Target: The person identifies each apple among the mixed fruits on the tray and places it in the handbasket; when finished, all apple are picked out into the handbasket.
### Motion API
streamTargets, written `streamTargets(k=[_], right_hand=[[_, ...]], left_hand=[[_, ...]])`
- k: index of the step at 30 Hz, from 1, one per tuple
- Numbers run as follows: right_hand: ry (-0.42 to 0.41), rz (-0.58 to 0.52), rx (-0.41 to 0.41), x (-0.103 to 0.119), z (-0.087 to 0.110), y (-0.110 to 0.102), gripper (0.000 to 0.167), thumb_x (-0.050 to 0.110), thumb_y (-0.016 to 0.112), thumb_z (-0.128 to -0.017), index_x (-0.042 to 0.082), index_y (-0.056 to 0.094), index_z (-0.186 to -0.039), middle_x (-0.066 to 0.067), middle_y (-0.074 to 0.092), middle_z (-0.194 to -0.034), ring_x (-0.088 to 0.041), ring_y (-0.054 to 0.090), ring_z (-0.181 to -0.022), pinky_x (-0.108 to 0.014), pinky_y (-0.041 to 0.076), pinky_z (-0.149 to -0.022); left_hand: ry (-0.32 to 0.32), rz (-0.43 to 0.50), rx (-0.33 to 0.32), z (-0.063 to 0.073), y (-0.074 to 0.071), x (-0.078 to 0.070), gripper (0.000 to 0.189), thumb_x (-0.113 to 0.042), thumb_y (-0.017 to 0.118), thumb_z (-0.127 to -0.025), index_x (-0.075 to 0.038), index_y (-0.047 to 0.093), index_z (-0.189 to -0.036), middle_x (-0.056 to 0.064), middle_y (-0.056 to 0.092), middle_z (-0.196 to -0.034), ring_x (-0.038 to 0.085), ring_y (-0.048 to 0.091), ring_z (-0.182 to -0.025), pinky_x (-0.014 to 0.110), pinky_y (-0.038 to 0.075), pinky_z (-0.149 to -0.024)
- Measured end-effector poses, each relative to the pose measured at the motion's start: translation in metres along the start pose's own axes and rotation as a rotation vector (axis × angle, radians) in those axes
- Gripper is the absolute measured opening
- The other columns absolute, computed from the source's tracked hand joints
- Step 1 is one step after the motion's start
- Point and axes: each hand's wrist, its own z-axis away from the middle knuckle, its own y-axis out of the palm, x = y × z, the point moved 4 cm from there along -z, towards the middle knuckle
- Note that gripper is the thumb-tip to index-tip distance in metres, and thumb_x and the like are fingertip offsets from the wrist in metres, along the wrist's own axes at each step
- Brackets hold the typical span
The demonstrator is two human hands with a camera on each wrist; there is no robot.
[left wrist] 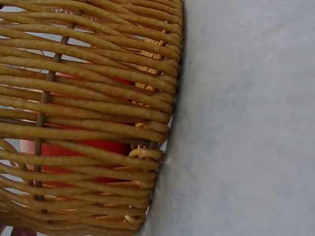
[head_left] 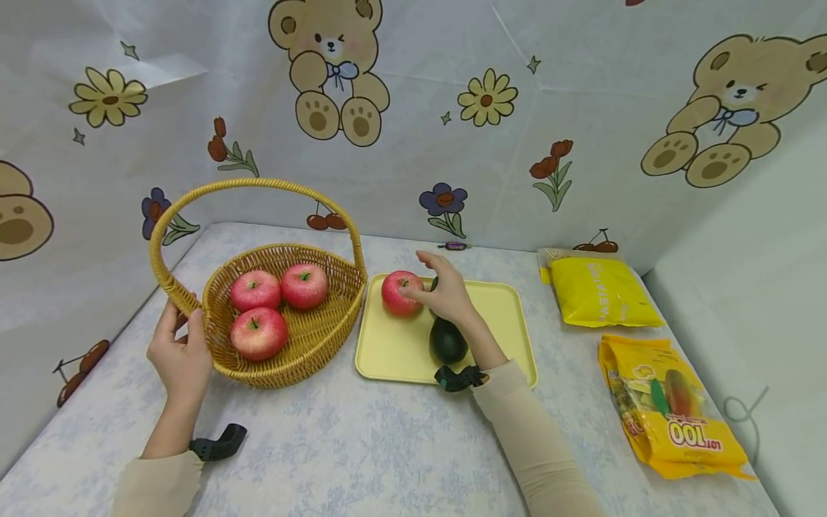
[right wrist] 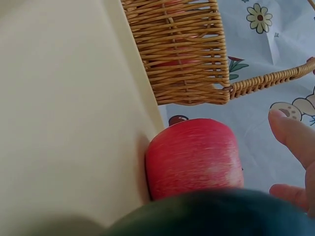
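A wicker basket [head_left: 304, 362] with a tall arched handle stands on the left and holds three red apples [head_left: 259, 334]. My left hand [head_left: 184, 355] grips it at the left, where the handle meets the rim. The left wrist view shows only the woven wall close up, with red behind it. Over the pale yellow tray [head_left: 394, 359], my right hand [head_left: 449, 294] is held with thumb and fingers apart, beside a red apple [head_left: 402, 293]. A dark green oval fruit [head_left: 449, 341], like an avocado, lies under the right wrist. Another dark shape behind the hand is mostly hidden.
On the right lie a yellow bag of pasta [head_left: 604, 291] and a yellow-orange snack bag [head_left: 675, 409]. A small purple wrapped candy [head_left: 455, 246] is behind the tray. A bear-printed sheet [head_left: 413, 165] rises at the back of the table.
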Motion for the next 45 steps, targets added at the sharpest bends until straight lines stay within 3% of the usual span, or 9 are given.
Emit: streamTargets(k=[7, 15, 32, 45], right_hand=[[-0.037, 0.055, 0.001, -0.001, 0.002, 0.005, 0.078, 0.026, 0.083, -0.076, 0.004, 0.048, -0.143, -0.018, 0.054, -0.138, -0.034, 0.049, -0.126, -0.05, 0.041, -0.105], [-0.008, 0.208, 0.019, -0.003, 0.002, 0.008, 0.082, 0.038, 0.084, -0.075, 0.011, 0.048, -0.144, -0.011, 0.055, -0.141, -0.032, 0.047, -0.133, -0.058, 0.028, -0.11], [0.045, 0.392, 0.084, -0.002, 0.002, 0.013, 0.09, 0.053, 0.081, -0.072, 0.015, 0.046, -0.145, -0.012, 0.053, -0.142, -0.033, 0.05, -0.128, -0.052, 0.032, -0.104], [0.053, 0.453, 0.138, -0.004, 0.001, 0.018, 0.09, 0.055, 0.08, -0.073, 0.013, 0.046, -0.145, -0.009, 0.057, -0.139, -0.027, 0.051, -0.128, -0.048, 0.029, -0.105]], left_hand=[[-0.007, 0.001, -0.006, 0.001, -0.001, 0.0, 0.037, -0.014, 0.053, -0.1, -0.017, 0.059, -0.136, 0.015, 0.066, -0.121, -0.015, 0.051, -0.098, 0.003, 0.041, -0.073], [0.004, 0.01, -0.012, 0.0, 0.0, 0.0, 0.036, -0.018, 0.053, -0.1, -0.016, 0.06, -0.136, 0.014, 0.067, -0.12, -0.011, 0.054, -0.099, 0.002, 0.041, -0.073], [0.001, 0.007, -0.001, 0.001, 0.0, -0.001, 0.036, -0.019, 0.052, -0.101, -0.016, 0.059, -0.136, 0.017, 0.066, -0.122, -0.01, 0.053, -0.1, 0.004, 0.04, -0.074], [0.014, 0.009, -0.007, 0.0, 0.0, -0.001, 0.035, -0.015, 0.053, -0.1, -0.011, 0.061, -0.134, 0.015, 0.067, -0.118, -0.011, 0.054, -0.098, 0.002, 0.041, -0.072]])
